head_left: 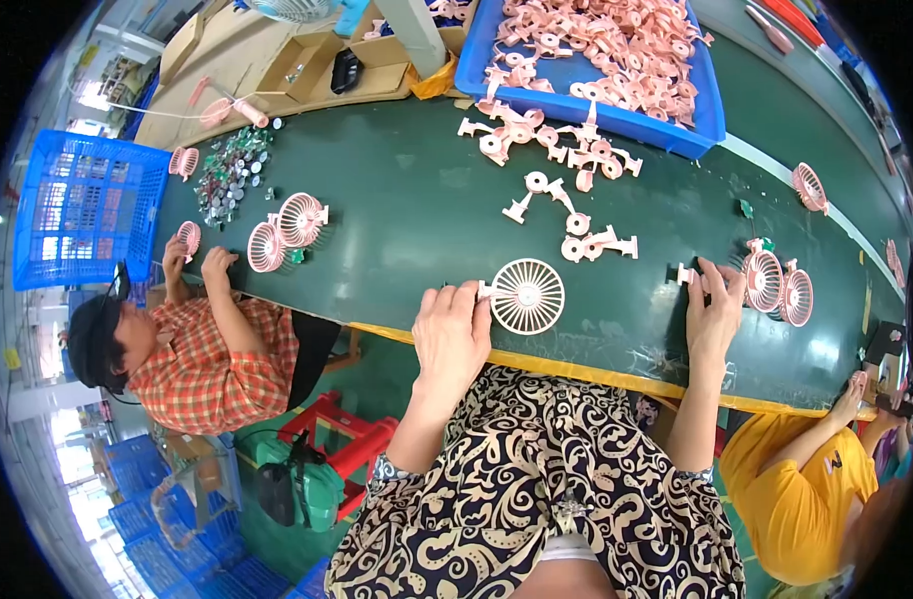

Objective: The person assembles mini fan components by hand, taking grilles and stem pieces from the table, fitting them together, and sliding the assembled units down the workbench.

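My left hand (pixel 450 329) pinches the short neck of a round, pale pink fan grille (pixel 528 297), which lies flat on the green work surface in front of me. My right hand (pixel 714 311) has its fingers curled round a small pink plastic part (pixel 685 274); one end sticks out to the left, and my fingers cover the rest. Just right of that hand, two pink fan grilles (pixel 764 282) stand side by side with a small green piece by them. Beyond my hands lie several loose pink brackets (pixel 576 223) with ring-shaped ends.
A blue tray (pixel 596 115) heaped with pink parts sits at the far side. On the left, a co-worker in a checked shirt (pixel 217 374) handles a pink grille near two more grilles (pixel 299 220) and a pile of small parts (pixel 234 180). Another person wears yellow (pixel 801 489) at right.
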A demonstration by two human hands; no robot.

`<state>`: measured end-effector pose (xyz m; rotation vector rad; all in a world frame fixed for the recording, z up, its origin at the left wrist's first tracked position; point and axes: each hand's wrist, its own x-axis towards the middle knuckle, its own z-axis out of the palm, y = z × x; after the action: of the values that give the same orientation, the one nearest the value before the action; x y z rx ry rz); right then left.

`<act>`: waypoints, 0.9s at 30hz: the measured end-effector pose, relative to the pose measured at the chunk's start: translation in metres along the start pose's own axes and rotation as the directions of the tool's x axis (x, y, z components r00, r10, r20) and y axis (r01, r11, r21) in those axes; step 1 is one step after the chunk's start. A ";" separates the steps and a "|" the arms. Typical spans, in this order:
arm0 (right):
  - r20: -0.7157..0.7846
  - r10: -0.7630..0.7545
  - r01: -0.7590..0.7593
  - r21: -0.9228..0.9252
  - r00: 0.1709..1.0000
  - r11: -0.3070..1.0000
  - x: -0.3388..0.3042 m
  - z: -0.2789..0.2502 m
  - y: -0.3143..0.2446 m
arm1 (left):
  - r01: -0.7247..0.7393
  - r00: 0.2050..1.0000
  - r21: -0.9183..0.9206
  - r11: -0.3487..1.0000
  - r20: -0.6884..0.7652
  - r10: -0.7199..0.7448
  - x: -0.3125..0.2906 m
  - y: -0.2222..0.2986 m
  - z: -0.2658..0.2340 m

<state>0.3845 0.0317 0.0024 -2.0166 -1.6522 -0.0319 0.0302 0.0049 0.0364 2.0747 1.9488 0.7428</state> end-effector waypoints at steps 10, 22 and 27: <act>0.273 -0.007 -0.062 0.244 0.962 0.968 -0.006 -0.020 -0.024 | -0.098 0.994 0.088 0.991 -0.037 0.102 -0.002 0.005 -0.002; 0.132 -0.542 0.410 0.515 0.830 0.753 -0.041 0.021 -0.135 | 0.019 0.999 -0.240 0.971 0.052 -0.007 -0.011 -0.003 0.010; 0.200 -0.573 0.464 0.409 0.795 0.786 -0.043 0.027 -0.142 | 0.058 0.996 -0.271 0.961 0.076 -0.039 -0.012 -0.008 0.012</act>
<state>0.2350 0.0201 0.0183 -1.2939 -2.2074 0.3744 0.0291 -0.0038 0.0194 1.8577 1.7415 0.8629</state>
